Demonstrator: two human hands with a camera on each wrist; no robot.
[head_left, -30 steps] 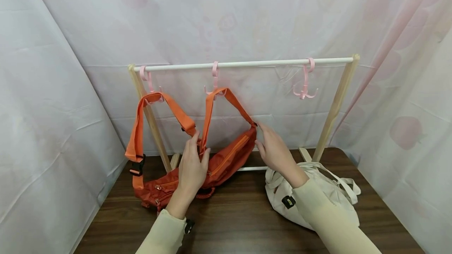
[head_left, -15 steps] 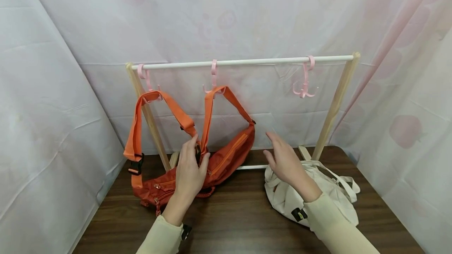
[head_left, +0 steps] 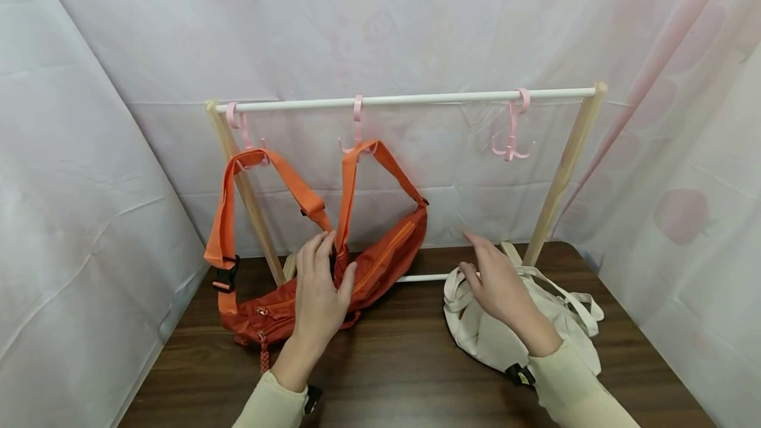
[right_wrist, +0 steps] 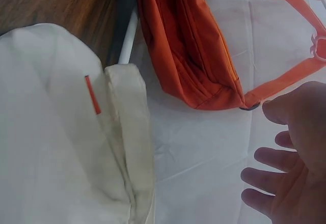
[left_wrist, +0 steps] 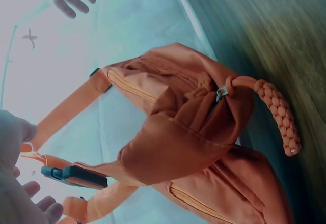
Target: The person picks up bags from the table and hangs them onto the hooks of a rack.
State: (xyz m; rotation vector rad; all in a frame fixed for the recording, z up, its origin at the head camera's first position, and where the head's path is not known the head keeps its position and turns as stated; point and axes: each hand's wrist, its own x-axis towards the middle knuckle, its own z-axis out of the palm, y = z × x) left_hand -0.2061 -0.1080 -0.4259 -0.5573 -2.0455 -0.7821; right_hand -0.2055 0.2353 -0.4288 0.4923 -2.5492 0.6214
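Note:
An orange-red sling bag (head_left: 386, 256) hangs by its orange straps from two pink hooks, the left hook (head_left: 244, 131) and the middle hook (head_left: 358, 125). My left hand (head_left: 318, 286) is in front of the bag's middle, fingers loosely bent and holding nothing; whether it touches the bag I cannot tell. In the left wrist view, a black buckle (left_wrist: 76, 175) and a braided zip pull (left_wrist: 277, 114) show on the bag. My right hand (head_left: 499, 286) is apart from the orange bag with its fingers spread. It hovers over a cream bag (head_left: 493, 339) on the table.
A rack with a white rail (head_left: 440, 98) and wooden posts stands on the dark wooden table (head_left: 386, 375). A third pink hook (head_left: 512, 137) hangs bare at the right of the rail. A pale curtain (head_left: 416, 25) surrounds the table.
My right hand has left the right end of the orange bag and moved right and down, over the cream bag. The left hand has stayed nearly in place, and the orange bag keeps hanging.

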